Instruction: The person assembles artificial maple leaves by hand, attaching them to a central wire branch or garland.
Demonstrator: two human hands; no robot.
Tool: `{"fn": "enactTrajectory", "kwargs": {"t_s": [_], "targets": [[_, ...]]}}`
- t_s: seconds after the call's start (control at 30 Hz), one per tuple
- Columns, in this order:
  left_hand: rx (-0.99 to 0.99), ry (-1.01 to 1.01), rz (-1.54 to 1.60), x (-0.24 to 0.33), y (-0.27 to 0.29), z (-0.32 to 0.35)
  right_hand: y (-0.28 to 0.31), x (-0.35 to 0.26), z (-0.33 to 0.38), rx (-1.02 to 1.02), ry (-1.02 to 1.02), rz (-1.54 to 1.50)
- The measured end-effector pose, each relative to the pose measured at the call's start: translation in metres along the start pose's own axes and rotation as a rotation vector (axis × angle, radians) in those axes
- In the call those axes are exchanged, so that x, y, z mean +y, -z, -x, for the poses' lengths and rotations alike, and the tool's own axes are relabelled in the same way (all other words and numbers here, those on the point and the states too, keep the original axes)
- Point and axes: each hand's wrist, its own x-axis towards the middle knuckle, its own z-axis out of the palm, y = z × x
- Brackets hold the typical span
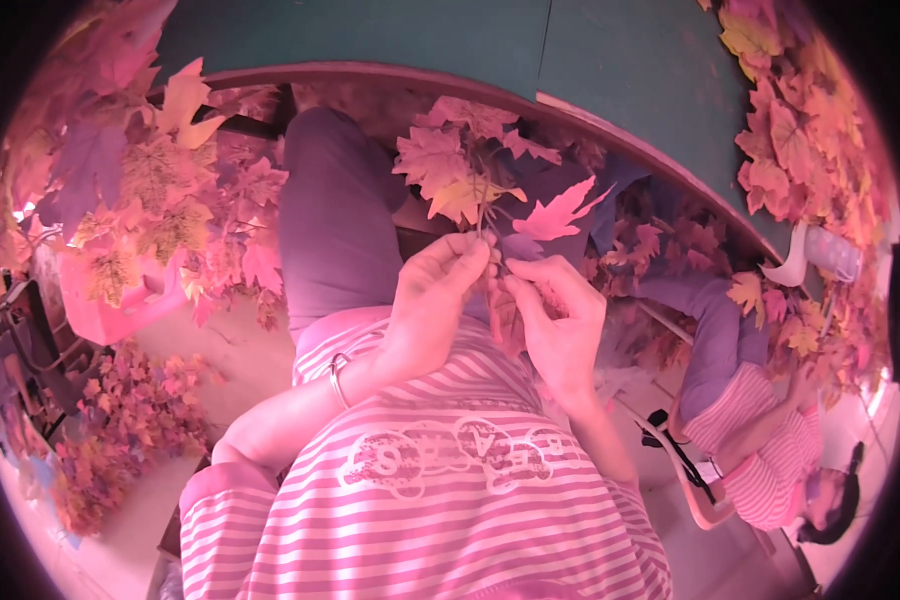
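Note:
Over my lap, a sprig of artificial maple leaves (436, 165) in pink and yellow stands up from my fingers. My left hand (432, 300) is closed, thumb and fingertips pinching the sprig's thin stems. Just right of it, my right hand (567, 320) is closed in a pinch close to the same stems; what lies between its fingertips is too small to make out. A bright pink leaf (555, 212) sticks out to the right above that hand. Below the fingertips, another reddish leaf (506, 318) hangs between my hands, partly hidden.
A green-topped table (420, 35) curves ahead of my knees. Leafy branches (160, 170) crowd the left, above a pink plastic container (100, 305). A leaf pile (135, 430) lies on the floor. At right, a seated co-worker (760, 430) handles leaves beside more branches (795, 130).

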Motion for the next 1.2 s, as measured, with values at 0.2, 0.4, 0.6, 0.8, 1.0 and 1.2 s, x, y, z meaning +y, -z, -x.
{"fn": "enactTrajectory", "kwargs": {"t_s": [0.2,0.4,0.6,0.8,1.0,1.2], "targets": [[0.005,-0.056,-0.106,-0.005,-0.002,0.002,-0.003,0.001,0.002,0.031,0.028,0.037],[-0.006,-0.060,-0.161,-0.015,-0.001,-0.002,-0.002,0.006,0.002,0.077,-0.016,0.041],[-0.078,0.150,-0.147,-0.015,-0.002,0.003,0.011,0.018,0.003,0.054,0.094,0.206],[-0.219,0.555,0.172,-0.055,0.051,-0.020,0.046,-0.017,-0.030,-0.425,0.252,0.691],[-0.468,0.544,0.199,-0.041,0.045,-0.024,0.077,-0.126,-0.167,0.054,0.698,0.515],[-0.521,0.268,-0.119,-0.021,0.029,-0.022,0.084,-0.131,-0.319,0.351,0.853,0.531]]}}
